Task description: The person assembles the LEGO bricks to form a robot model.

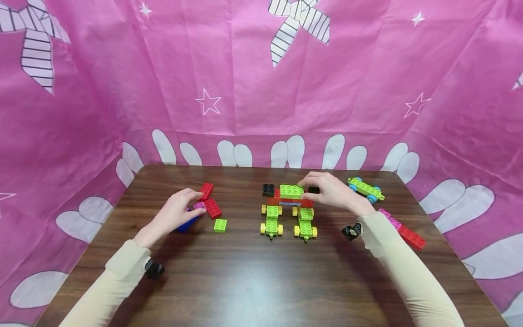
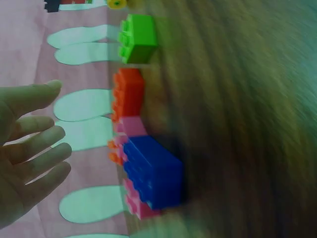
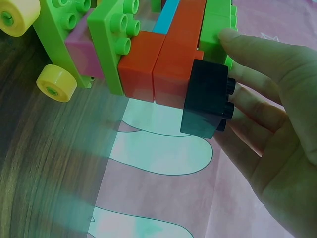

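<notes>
At the left of the desk, we see the left hand with its fingers straight and a little spread, holding nothing. It hangs above a blue block and is apart from it in the left wrist view. Pink blocks sit right beside the blue one. Just right of the fingers we see two red blocks, a far one and a near one. A small green block lies a little nearer and to the right.

In the middle stands the toy build. We make out two green wheeled bases, a left one and a right one, both on yellow wheels. Red blocks and a thin blue piece span the gap between them at the far end. Along the top, from the left, run a black block, a small red block and a green piece. Another black block caps the right end.

The right hand pinches the green piece at its right end, between thumb and fingers.

Beyond it, far right, we find a green car base with blue wheels. Nearer, a pink strip meets a long red block.
</notes>
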Available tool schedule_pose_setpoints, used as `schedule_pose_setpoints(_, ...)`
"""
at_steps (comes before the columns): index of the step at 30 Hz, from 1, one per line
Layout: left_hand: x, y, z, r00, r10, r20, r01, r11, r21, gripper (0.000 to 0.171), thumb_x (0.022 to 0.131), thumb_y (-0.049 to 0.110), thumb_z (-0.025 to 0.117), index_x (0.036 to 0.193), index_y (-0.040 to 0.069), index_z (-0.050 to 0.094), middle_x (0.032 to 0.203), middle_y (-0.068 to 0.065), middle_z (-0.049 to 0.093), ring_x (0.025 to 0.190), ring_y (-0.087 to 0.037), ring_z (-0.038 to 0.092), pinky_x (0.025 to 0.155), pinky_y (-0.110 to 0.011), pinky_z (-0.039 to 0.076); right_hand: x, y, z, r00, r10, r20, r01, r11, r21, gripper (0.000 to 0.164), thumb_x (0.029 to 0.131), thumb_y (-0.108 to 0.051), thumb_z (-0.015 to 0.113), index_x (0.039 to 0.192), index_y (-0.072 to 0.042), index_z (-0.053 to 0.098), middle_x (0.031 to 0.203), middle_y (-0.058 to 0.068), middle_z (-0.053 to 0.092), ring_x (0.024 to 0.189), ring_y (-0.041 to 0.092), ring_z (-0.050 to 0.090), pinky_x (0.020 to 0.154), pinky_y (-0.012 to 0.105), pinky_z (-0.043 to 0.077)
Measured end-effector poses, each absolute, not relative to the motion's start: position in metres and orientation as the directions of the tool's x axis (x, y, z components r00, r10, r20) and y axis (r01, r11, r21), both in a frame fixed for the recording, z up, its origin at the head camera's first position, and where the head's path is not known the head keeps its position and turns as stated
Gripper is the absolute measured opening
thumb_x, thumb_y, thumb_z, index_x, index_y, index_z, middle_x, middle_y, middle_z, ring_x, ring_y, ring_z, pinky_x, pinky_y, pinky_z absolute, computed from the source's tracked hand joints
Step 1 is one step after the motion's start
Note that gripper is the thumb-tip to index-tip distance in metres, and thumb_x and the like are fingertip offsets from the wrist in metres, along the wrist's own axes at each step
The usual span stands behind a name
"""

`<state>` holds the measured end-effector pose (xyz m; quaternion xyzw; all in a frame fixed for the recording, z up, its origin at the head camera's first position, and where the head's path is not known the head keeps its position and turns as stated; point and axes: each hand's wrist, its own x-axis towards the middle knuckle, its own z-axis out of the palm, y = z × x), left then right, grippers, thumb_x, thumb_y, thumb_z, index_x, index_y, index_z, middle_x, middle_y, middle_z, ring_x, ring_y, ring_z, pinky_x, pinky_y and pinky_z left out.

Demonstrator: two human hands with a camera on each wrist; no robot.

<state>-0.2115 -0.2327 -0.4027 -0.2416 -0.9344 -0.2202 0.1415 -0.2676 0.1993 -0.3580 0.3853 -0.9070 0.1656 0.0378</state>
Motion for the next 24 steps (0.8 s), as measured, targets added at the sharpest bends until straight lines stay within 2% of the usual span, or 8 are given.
schedule_pose_setpoints(6, -0.205, -0.249, -0.413, -0.887, 0.377, 0.268, 0.451, 0.834, 0.319, 0.041, 0.072, 0.020, 0.080, 0.105, 0.001, 0.068, 0.096, -0.013, 0.067, 0.087, -0.027, 0.064, 0.078, -0.044, 0.054, -0.269, 0.199, -0.360, -0.692, -0.692, 0.205, -0.719, 0.637, -0.277, 0.029, 0.085, -0.029, 0.069, 0.111, -0.016, 0.067, 0.104, -0.003, 0.066, 0.088, 0.015, 0.065, 0.076, 0.035, 0.054)
schedule_pose_setpoints(11, -0.201, -0.255, -0.419, -0.909, 0.375, 0.184, 0.414, 0.865, 0.284, 0.037, 0.072, 0.022, 0.080, 0.102, 0.003, 0.069, 0.094, -0.011, 0.067, 0.084, -0.023, 0.063, 0.077, -0.045, 0.054, -0.268, 0.200, -0.360, -0.699, -0.685, 0.208, -0.714, 0.648, -0.266, 0.029, 0.084, -0.029, 0.069, 0.111, -0.017, 0.067, 0.104, -0.004, 0.066, 0.090, 0.012, 0.065, 0.077, 0.032, 0.054)
schedule_pose_setpoints(19, -0.200, -0.256, -0.427, -0.908, 0.382, 0.173, 0.417, 0.872, 0.257, 0.029, 0.071, 0.019, 0.080, 0.095, 0.006, 0.071, 0.088, -0.006, 0.068, 0.077, -0.020, 0.063, 0.071, -0.043, 0.054, -0.268, 0.200, -0.360, -0.691, -0.691, 0.211, -0.721, 0.639, -0.268, 0.028, 0.085, -0.029, 0.069, 0.110, -0.017, 0.067, 0.104, -0.004, 0.066, 0.088, 0.013, 0.065, 0.076, 0.034, 0.054)
schedule_pose_setpoints(24, -0.200, -0.257, -0.430, -0.901, 0.400, 0.167, 0.430, 0.871, 0.237, 0.019, 0.071, 0.018, 0.080, 0.085, 0.009, 0.072, 0.087, -0.005, 0.069, 0.078, -0.019, 0.064, 0.073, -0.042, 0.055, -0.268, 0.200, -0.360, -0.693, -0.691, 0.207, -0.719, 0.642, -0.265, 0.028, 0.085, -0.029, 0.068, 0.111, -0.017, 0.067, 0.104, -0.004, 0.066, 0.090, 0.014, 0.066, 0.077, 0.031, 0.054)
